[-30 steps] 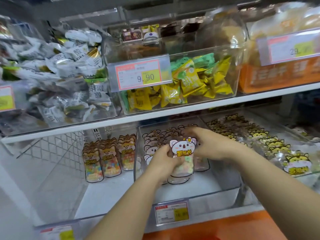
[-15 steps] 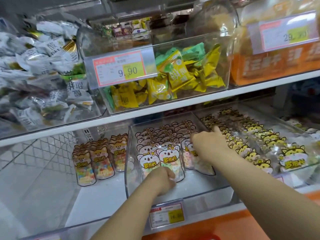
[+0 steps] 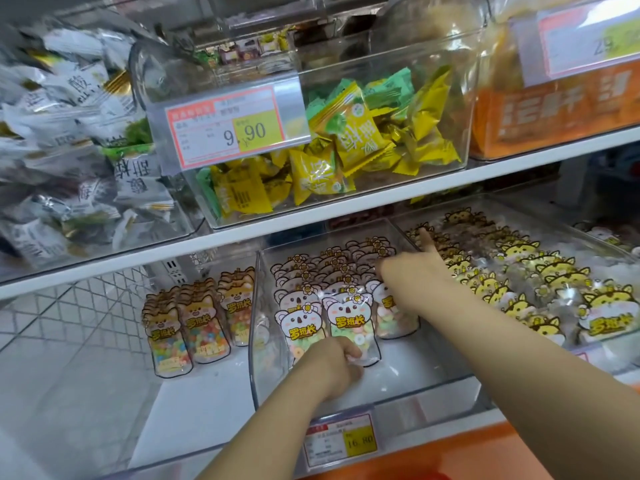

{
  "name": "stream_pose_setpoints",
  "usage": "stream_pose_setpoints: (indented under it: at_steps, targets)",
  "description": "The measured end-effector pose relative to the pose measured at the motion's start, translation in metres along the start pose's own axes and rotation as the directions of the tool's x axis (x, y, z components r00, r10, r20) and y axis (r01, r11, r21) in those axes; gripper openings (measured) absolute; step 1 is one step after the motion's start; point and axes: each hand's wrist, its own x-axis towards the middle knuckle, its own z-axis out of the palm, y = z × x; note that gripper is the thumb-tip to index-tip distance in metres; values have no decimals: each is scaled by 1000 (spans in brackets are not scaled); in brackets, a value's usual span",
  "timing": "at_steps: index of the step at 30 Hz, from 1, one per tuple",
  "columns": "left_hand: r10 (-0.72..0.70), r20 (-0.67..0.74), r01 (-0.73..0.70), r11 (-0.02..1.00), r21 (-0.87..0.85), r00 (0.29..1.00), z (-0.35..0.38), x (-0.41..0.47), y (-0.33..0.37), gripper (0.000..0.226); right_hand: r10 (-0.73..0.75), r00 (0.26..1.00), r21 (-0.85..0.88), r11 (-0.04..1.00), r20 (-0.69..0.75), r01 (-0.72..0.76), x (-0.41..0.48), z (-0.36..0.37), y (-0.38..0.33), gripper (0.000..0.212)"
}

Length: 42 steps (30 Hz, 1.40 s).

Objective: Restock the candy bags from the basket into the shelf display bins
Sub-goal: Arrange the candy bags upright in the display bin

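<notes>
- The koala bags (image 3: pixel 332 268) stand in rows inside the middle clear bin (image 3: pixel 254 341) on the low shelf. The basket is not in sight.
- The bags are thin and lean on each other. The near part of the bin floor is bare, so nothing props up the front ones.
- If the left hand (image 3: pixel 330 368) lets go too fast or tugs, I think the front koala bag (image 3: pixel 348 317) could slide toward the near side and fall flat.
- If the right hand (image 3: pixel 412 268) pushes too hard, the right row could tip over, one bag after another.
- The right arm crosses the bin's right wall, close to the tiger bags (image 3: pixel 519 306) in the next bin. A bump there could mess them up too.
- The left hand reaches in low from the near side. Its fingers are curled onto the bottom of the front koala bag in the middle row, gripping it.
- The right hand reaches farther in and sits on top of the right row. One finger sticks out toward the far side. The other fingers are hidden and blurry, so I cannot tell if it holds a bag.
</notes>
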Motion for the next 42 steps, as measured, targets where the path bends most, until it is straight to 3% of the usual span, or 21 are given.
stream_pose_setpoints:
  at_steps: [6,10,14,19,24,32,39,42]
  targets:
    - [0,-8,0,1000,-21,1000,2,5,0,23,-1,998,-31,1000,-65,-1,-1,10,-11,39]
    - [35,59,-34,999,-6,998,3,3,4,38,6,971,-9,1000,-238,-8,-10,4,-16,40]
    - [80,91,-86,995,57,993,1,5,9,50,25,996,290,957,-82,0,-13,15,-16,29]
    - [98,10,-99,993,68,995,2,6,14,40,-72,983,379,925,168,3,-18,42,-17,35]
    - [94,-69,-93,995,24,993,1,6,11,29,-85,979,360,933,183,14,-20,40,-17,39]
    - [83,-28,-82,996,27,996,-5,1,17,36,-92,972,341,940,214,14,-30,32,-15,39]
    - [150,-58,-152,988,-26,987,-16,-29,23,41,-65,990,337,941,127,18,-73,-1,-16,37]
    - [196,-153,-216,968,-125,969,-20,-58,21,37,-71,997,339,937,-39,80,-105,-6,-24,23]
